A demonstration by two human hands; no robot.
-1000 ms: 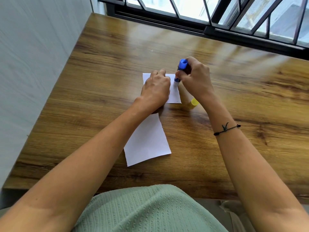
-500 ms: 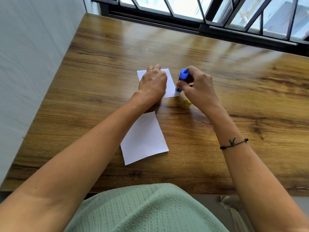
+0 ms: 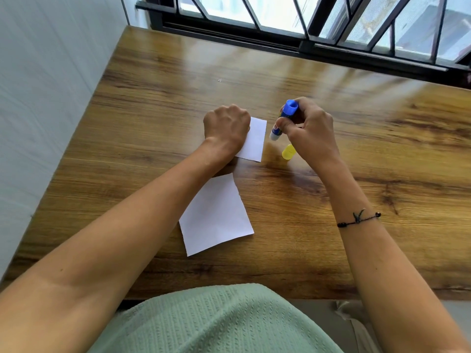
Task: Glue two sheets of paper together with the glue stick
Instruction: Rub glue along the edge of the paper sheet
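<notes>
1. The second sheet is lying flat at 6 o'clock on the surface, waiting untouched;
2. The left hand is curling closed, pinning the first sheet at centre; a yellow cap is resting at 3 o'clock;
3. The right hand is clamping the glue stick just beside that sheet's right edge; spreading seems underway, and pressing the sheets together is likely coming next.
</notes>
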